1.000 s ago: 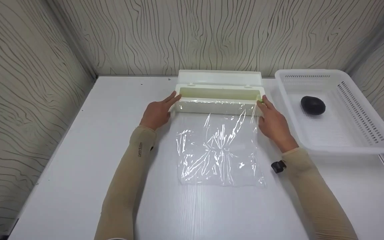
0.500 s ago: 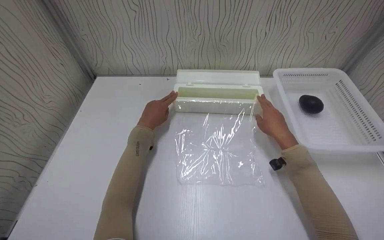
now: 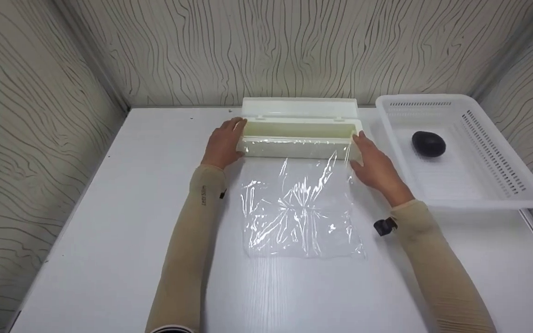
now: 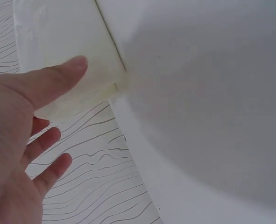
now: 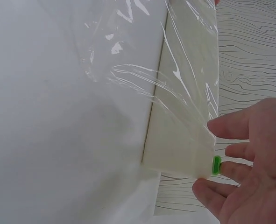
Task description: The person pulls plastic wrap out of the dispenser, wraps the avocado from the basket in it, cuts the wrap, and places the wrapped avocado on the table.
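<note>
A long white cling film dispenser [image 3: 294,149] stands near the back of the table with its lid [image 3: 300,107] tipped back. From its front lip a sheet of clear cling film [image 3: 301,208] hangs down and lies spread on the table. My left hand [image 3: 222,144] grips the dispenser's left end; the left wrist view shows the thumb [image 4: 58,84] along its front face. At the right end, my right hand [image 3: 377,169] holds the corner, fingertips against the lip and the end. A small green slider [image 5: 216,165] touches one finger there.
To the right stands a white plastic basket [image 3: 461,185] with slotted sides. A dark, smooth oval object [image 3: 428,144] lies inside it. Wood-patterned panels [image 3: 266,51] close in the back and both sides of the white table [image 3: 123,222].
My left hand has moved up and round the dispenser's left end, its fingers now farther back. The right hand keeps to the right corner, fingertips slightly shifted. The film lies as before.
</note>
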